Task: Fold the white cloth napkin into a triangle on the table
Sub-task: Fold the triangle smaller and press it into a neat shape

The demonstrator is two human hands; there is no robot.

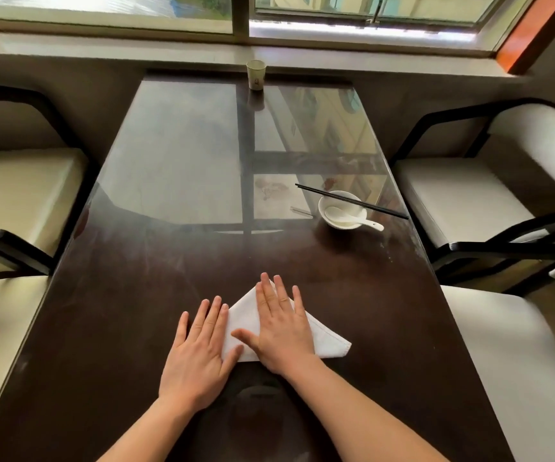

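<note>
The white cloth napkin [327, 338] lies flat near the front of the dark glossy table [176, 261], folded in a triangle with its tip pointing away from me. My right hand [281, 328] rests palm down on the middle of the napkin, fingers spread and reaching the tip. My left hand [199, 348] lies flat on the table at the napkin's left corner, its thumb and forefinger touching the cloth edge. Neither hand grips anything. The hands hide the napkin's centre and left corner.
A white bowl [331, 203] holding a white spoon [359, 220] stands right of centre, with black chopsticks [382, 210] laid across its rim. A paper cup [256, 75] stands at the far edge by the window. Cream-cushioned chairs [469, 191] flank both sides.
</note>
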